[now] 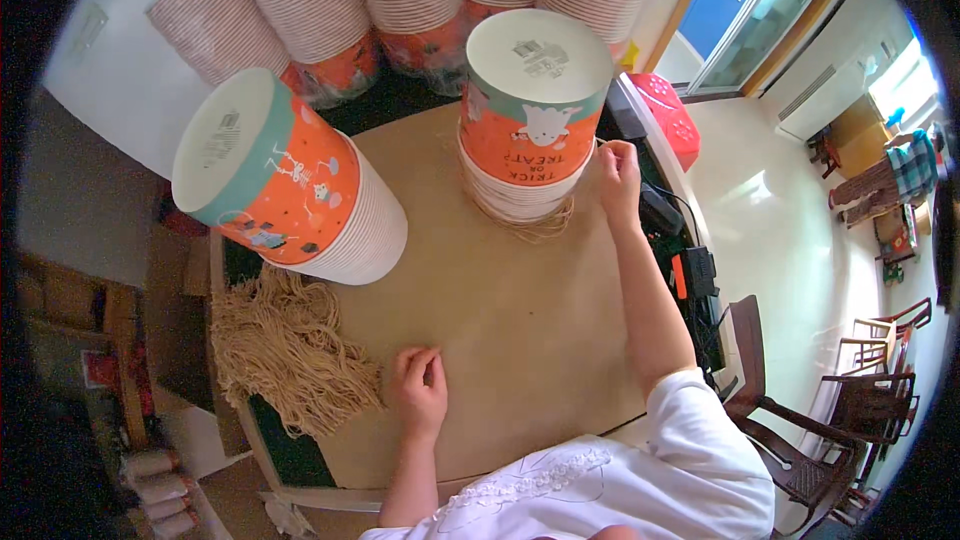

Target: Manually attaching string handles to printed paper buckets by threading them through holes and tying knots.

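My right hand (619, 175) is at the right side of an upside-down stack of orange and green paper buckets (530, 140). Its fingers are pinched together against the bucket wall, and what lies between them is too small to make out. Thin tan cords loop out around the lower part of this stack. Over the near left part of the table, my left hand (420, 395) hangs with curled fingers and nothing visible in it. A second bucket stack (300, 180) leans at the left. Beside my left hand lies a heap of tan cords (285, 350).
Tall wrapped stacks of white-rimmed buckets (300, 0) line the back. Brown board (530, 340) covers the table. A red plastic stool (668, 115) and black devices with cables (695, 270) flank its right edge. Wooden chairs (810, 460) and another person (905, 165) are farther right.
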`<action>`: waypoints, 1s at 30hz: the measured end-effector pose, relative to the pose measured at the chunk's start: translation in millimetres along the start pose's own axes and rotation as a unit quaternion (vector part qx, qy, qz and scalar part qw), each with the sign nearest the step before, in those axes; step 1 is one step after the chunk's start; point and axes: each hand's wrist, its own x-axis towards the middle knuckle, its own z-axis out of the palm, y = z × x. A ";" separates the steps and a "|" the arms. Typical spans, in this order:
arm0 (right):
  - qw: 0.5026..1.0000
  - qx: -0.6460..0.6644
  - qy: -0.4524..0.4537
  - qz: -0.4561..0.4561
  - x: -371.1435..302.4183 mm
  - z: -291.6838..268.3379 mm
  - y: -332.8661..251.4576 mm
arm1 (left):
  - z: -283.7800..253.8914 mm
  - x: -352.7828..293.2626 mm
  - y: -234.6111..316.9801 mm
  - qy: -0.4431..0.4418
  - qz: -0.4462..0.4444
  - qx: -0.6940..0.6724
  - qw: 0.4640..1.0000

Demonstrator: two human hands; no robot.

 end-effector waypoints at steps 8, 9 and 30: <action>0.993 -0.042 -0.035 -0.103 9.0 -2.9 -11.0 | 1.0 -10.1 -8.4 0.017 -0.005 0.029 0.999; 0.993 -0.091 -0.009 -0.075 11.8 -9.2 -1.5 | -0.8 -9.9 -4.0 0.022 -0.010 0.030 0.999; 0.882 0.221 -0.390 0.144 -79.8 140.8 -200.8 | -149.7 182.4 -51.2 0.101 -0.240 -0.353 0.899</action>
